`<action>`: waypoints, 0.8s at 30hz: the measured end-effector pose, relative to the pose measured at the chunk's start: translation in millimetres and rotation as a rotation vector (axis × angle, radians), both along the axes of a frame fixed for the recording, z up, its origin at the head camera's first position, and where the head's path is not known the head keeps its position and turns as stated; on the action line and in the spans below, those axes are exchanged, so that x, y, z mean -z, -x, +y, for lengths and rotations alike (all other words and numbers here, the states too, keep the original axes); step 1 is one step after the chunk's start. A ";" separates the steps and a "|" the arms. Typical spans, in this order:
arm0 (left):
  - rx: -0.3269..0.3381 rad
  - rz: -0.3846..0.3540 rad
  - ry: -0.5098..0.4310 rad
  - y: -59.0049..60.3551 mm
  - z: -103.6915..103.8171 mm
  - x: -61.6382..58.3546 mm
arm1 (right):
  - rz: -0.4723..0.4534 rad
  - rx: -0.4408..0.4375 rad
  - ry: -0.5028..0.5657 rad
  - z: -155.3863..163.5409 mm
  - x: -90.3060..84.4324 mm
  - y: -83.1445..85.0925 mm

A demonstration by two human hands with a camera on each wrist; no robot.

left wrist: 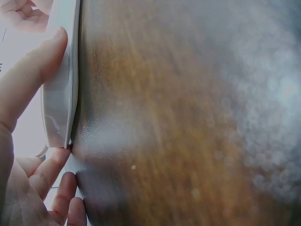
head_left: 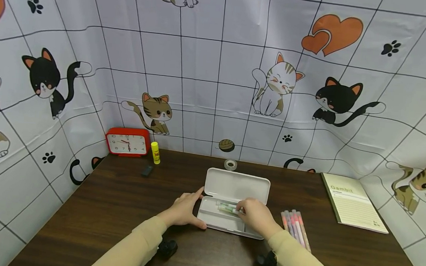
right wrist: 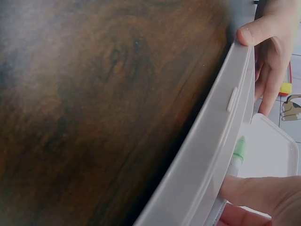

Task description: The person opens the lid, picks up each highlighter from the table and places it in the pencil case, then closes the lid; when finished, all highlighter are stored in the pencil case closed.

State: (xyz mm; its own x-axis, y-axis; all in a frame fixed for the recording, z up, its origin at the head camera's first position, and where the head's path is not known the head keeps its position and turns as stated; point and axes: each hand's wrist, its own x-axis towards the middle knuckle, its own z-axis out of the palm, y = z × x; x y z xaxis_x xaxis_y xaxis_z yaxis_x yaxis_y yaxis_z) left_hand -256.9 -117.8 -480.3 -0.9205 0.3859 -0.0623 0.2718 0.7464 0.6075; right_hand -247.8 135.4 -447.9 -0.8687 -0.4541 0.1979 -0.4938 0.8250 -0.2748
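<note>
A white pencil case (head_left: 216, 220) lies on the dark table with its lid (head_left: 237, 186) raised toward the wall. My left hand (head_left: 183, 210) holds the case's left end, thumb at the front edge and fingertips at the back. In the left wrist view, the thumb (left wrist: 44, 61) rests against the case wall. Over the compartment, my right hand (head_left: 257, 214) pinches a light-bodied marker with a green cap (right wrist: 240, 149). Green markers (head_left: 226, 209) lie in the tray; the hand covers their right ends.
Right of the case lies a bunch of pink, orange and purple markers (head_left: 297, 229). A notebook (head_left: 354, 202) lies farther right. Behind the case is a tape roll (head_left: 230, 164). A red clock (head_left: 127, 142), yellow glue stick (head_left: 155, 153) and small dark block (head_left: 147, 171) are back left.
</note>
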 end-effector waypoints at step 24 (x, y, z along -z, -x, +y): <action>-0.008 -0.004 0.000 -0.3 0.5 -0.8 | -0.026 -0.007 0.056 4.4 -3.8 3.3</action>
State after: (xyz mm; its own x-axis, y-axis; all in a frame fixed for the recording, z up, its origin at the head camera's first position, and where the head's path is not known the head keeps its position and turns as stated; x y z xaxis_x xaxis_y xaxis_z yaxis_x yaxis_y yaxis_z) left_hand -256.6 -117.3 -479.4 -0.9233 0.3783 -0.0661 0.2631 0.7484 0.6088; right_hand -251.2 139.7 -444.0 -0.8708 -0.4489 0.2007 -0.4916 0.8047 -0.3328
